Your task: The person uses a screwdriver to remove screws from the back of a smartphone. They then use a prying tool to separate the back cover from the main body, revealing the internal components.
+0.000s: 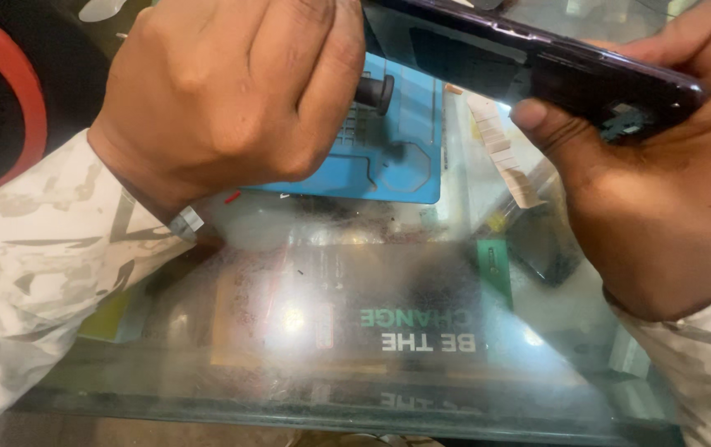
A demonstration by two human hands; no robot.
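Fingers (pixel 322 74) of left hand (pixel 223 91) curled tight round small dark tool (pixel 376 89). Right hand (pixel 661 207) pinches dark phone (pixel 570 62) by edges, up above glass table (pixel 355 331), over blue mat (pixel 405 157). Phone looks thin, stiff, slippery, easy to crack; hold edges.

Blue mat (pixel 405 157), dark purple-black phone (pixel 587 70), pale camouflage-patterned sleeves (pixel 33 265).
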